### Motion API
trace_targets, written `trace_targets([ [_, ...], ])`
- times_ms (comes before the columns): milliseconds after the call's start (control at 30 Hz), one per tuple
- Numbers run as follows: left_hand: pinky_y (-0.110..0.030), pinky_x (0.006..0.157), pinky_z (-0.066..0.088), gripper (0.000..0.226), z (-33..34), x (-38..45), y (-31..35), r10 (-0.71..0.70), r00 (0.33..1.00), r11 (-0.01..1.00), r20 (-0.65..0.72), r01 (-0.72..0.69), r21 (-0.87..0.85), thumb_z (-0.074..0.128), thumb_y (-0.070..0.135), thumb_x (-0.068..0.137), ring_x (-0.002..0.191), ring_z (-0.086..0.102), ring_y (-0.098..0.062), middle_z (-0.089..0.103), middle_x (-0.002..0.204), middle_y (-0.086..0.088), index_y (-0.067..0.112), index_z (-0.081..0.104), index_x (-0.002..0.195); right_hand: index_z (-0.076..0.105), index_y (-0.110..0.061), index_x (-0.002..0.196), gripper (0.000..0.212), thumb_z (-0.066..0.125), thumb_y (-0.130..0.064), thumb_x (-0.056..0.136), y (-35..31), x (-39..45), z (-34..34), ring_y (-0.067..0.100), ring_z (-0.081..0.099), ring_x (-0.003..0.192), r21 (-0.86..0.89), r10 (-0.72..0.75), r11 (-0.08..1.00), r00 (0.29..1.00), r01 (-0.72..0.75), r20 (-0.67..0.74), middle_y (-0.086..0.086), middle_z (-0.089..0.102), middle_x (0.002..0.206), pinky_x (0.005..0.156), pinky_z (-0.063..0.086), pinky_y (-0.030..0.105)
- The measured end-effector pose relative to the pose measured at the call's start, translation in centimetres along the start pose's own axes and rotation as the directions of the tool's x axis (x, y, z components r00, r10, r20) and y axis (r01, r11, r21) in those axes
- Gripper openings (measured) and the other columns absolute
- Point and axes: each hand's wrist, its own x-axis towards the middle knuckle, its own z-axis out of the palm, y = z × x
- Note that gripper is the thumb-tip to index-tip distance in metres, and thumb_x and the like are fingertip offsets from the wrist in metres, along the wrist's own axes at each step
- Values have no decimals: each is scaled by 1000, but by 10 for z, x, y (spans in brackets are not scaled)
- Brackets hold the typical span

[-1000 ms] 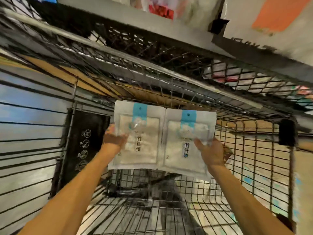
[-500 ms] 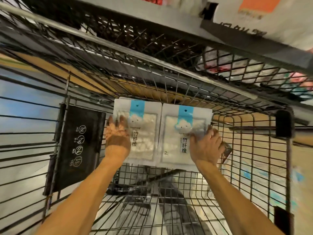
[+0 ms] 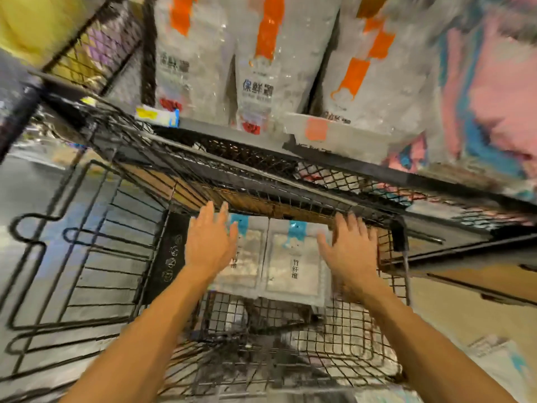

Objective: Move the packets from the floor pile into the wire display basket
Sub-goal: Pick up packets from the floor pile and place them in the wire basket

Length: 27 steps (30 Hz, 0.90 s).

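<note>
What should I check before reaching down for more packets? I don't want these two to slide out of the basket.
1. Left hand off its packet: ok, fingers spread and straight.
2. Right hand off its packet: ok, fingers spread and straight.
3. Left packet and right packet side by side against the far wall of the wire basket: ok.
4. Packets stable without support: cannot tell; the picture is blurred.
5. Room in front for more: ok, bare mesh below the packets.
6. Floor pile: cannot tell.
</note>
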Motion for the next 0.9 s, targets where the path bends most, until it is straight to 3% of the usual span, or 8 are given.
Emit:
trace_targets([
  [100,-52,123,21,64,-46,-20,16,-14,1000,1000,-16,13,-13,31,49,107,154,22,-31,24,166,-15,18,22,162,26,-22,162,74,33,-65,102,-2,-18,-44,29,14,158,15,-47,999,998,48,-44,7,20,171,128,7,53],
  [367,-50,126,15,66,-167,-68,54,63,988,998,-138,-66,-19,29,56,106,156,15,-26,17,169,-9,24,20,163,29,-24,161,80,31,-74,98,-5,-79,-152,29,17,157,38,-71,996,987,77,-142,7,23,170,127,12,54],
  [567,-53,127,8,67,-227,-101,80,219,960,973,-176,-228,-33,26,61,104,157,11,-22,16,170,-4,29,19,163,31,-23,160,82,31,-75,97,-5,-141,-212,27,22,156,87,-18,995,963,43,-270,5,27,169,126,14,54],
  [733,-54,124,13,65,-261,-127,103,434,879,898,-199,-440,18,26,61,104,156,15,-26,20,168,-5,28,24,160,35,-24,157,85,30,-80,93,3,-206,-231,27,31,151,140,85,989,933,-38,-349,3,36,164,123,23,56],
  [900,-54,124,12,66,-270,-159,146,601,781,796,-170,-605,30,27,63,103,156,16,-27,20,169,-5,28,26,159,31,-23,160,81,38,-73,97,36,-287,-243,29,27,154,215,279,954,874,-207,-397,8,29,168,125,19,53],
])
